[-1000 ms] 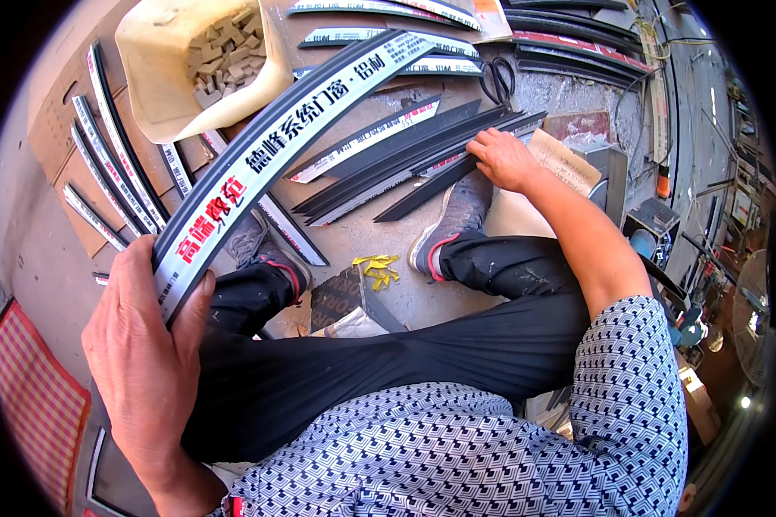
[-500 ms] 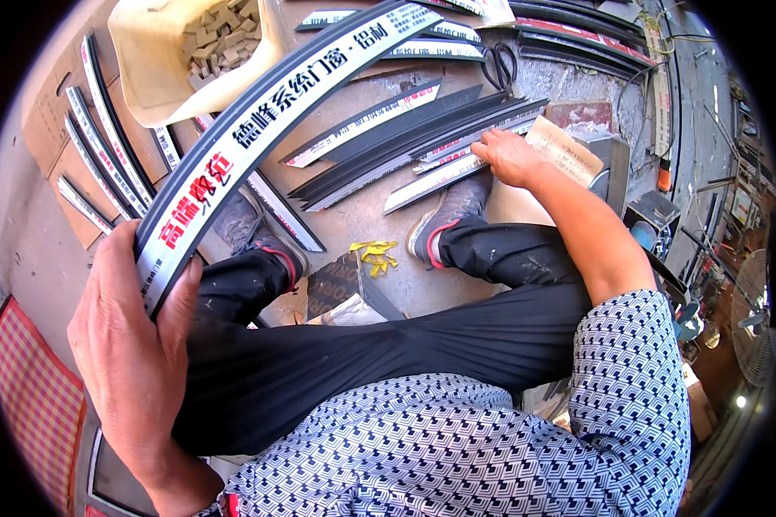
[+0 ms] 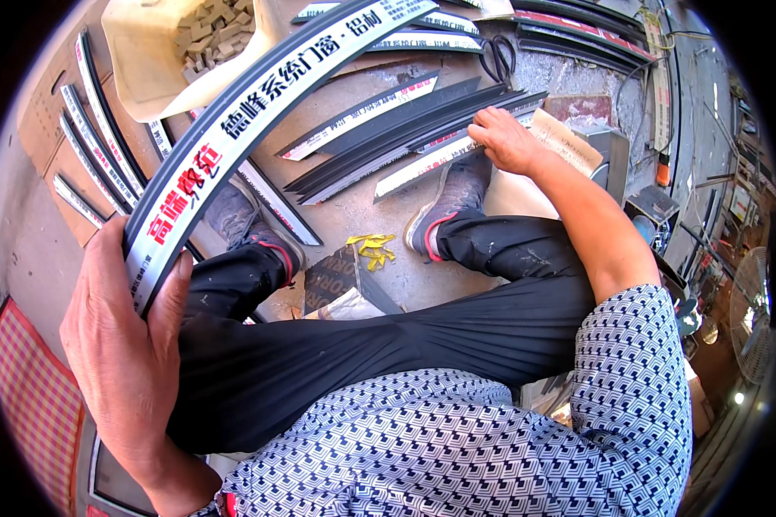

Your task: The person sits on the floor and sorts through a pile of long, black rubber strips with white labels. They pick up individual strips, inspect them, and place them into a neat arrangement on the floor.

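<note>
In my left hand (image 3: 129, 345) is the lower end of a long aluminium profile (image 3: 263, 116), dark-sided with a white printed film. It slants up and to the right, raised above the floor. My right hand (image 3: 504, 140) reaches forward, its fingers curled on a shorter white-faced aluminium profile (image 3: 418, 168) beside my right shoe (image 3: 448, 207). The underside of that grip is hidden. Just beyond it lie dark aluminium profiles (image 3: 379, 142) side by side, with another white-faced profile (image 3: 362, 116) behind them.
A cream tub (image 3: 134, 77) of small blocks stands at the far left. More profiles lie on cardboard (image 3: 47, 168) at the left. Yellow scraps (image 3: 372, 250) sit between my feet, near a dark printed sheet (image 3: 329, 283). Handwritten cardboard (image 3: 567, 142) and a fan (image 3: 750, 314) are on the right.
My left hand and the long profile have shifted slightly left and upward. The right hand has moved a little up and left, with the shorter profile's near end slightly farther left.
</note>
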`<act>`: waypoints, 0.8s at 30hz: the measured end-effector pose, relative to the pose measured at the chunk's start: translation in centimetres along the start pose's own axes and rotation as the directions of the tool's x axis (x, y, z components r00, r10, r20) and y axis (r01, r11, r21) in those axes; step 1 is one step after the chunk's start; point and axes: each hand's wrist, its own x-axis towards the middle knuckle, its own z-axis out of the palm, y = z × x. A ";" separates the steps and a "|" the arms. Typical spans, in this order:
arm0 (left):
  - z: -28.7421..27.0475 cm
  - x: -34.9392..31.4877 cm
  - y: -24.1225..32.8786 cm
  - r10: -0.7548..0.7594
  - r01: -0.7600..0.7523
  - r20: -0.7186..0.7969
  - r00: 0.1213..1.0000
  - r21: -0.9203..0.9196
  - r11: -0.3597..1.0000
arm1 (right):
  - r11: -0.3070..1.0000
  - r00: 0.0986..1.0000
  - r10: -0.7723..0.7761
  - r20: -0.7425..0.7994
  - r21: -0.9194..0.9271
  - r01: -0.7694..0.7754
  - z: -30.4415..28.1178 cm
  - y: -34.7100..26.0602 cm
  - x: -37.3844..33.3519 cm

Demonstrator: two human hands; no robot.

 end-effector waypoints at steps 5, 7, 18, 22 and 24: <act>-0.1 0.1 0.1 0.012 -0.012 0.001 1.000 0.016 1.000 | 1.000 1.000 0.021 0.014 0.009 -0.021 -0.2 -0.1 0.4; 0.0 0.1 0.1 0.015 -0.015 0.002 1.000 0.025 1.000 | 1.000 1.000 0.023 0.008 0.012 -0.023 -0.1 -0.2 0.5; 0.0 0.2 0.1 0.016 -0.017 0.012 1.000 0.024 1.000 | 0.999 0.999 0.020 -0.028 0.035 -0.019 0.1 -0.3 1.1; -0.1 0.2 0.1 0.017 -0.017 0.013 1.000 0.023 1.000 | 0.999 0.999 0.010 -0.044 0.036 -0.009 0.0 -0.4 1.4; -0.1 0.2 0.0 0.015 -0.016 0.016 1.000 0.024 1.000 | 0.999 0.999 0.010 -0.047 0.033 -0.008 0.2 -0.3 1.4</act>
